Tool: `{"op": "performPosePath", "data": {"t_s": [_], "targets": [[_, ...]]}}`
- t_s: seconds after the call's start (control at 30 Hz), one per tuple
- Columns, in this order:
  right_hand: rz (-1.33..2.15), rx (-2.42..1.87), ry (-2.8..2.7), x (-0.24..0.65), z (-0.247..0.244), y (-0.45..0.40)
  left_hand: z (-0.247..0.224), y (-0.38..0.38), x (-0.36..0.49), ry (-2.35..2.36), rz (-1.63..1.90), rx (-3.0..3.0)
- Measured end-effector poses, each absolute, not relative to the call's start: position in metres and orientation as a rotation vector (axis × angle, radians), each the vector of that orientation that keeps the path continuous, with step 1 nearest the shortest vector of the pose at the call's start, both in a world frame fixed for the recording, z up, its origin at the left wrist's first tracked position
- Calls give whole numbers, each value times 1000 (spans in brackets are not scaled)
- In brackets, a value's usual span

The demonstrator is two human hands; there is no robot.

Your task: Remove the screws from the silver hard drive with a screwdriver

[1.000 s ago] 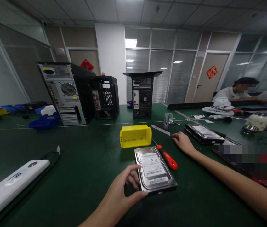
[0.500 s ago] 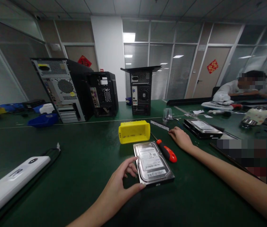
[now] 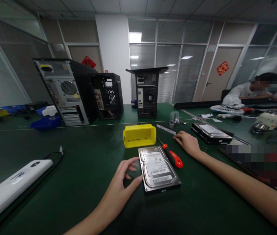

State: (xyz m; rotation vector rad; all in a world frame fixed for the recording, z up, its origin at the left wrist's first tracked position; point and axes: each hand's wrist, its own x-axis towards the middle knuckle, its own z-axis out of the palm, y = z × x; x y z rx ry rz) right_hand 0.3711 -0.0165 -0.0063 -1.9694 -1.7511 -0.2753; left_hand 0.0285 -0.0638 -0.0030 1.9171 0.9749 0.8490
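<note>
A silver hard drive (image 3: 157,168) lies label up on the dark green table (image 3: 79,195). At its left edge is my left hand (image 3: 122,181), fingers apart and holding nothing. My right hand (image 3: 187,143) rests on the table beyond the screwdriver, its fingers bent together; whether anything small is under the fingertips cannot be made out. The red and black screwdriver (image 3: 172,156) lies along the drive's right side. Behind the drive a yellow bin (image 3: 139,136) lies with its opening toward me, small dark bits inside. A pale strip (image 3: 166,129) reaches close to my right fingertips.
Computer cases (image 3: 79,91) stand at the back left, another (image 3: 147,94) at back centre. More drives (image 3: 210,132) are stacked right of my right hand. A white power strip (image 3: 18,179) with a cable lies left. A person (image 3: 246,88) leans over the table at far right.
My left hand has drawn back slightly to the left, its thumb and fingers off the drive's top edge. My right hand has shifted only a little; the drive has stayed put.
</note>
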Motion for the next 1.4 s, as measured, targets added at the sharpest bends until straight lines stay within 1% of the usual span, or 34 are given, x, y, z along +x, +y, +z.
{"op": "performPosePath", "data": {"t_s": [0.2, 0.33, 0.43, 0.5, 0.6, 0.87, 1.17, 1.4], "targets": [[-126, -1686, -1781, 336, 22, -26, -7, -55, 26, 1002, 928, 1891], [86, -1474, -2033, 288, 47, -48, -4, -42, 19, 1109, 970, 1931], [270, -1289, -2337, 258, 54, -61, -1, -35, 14, 1172, 976, 1941], [216, -1224, -2502, 244, 54, -65, -1, -34, 13, 1169, 965, 1954], [56, -1243, -2624, 233, 51, -63, -3, -35, 14, 1141, 961, 1968], [-145, -1266, -2684, 232, 43, -55, -6, -36, 14, 1096, 961, 1978], [-637, -1029, -2742, 232, 38, -55, -5, -37, 15, 1069, 953, 2011], [-686, -942, -2771, 233, 36, -56, -3, -37, 16, 1078, 947, 1997]]}}
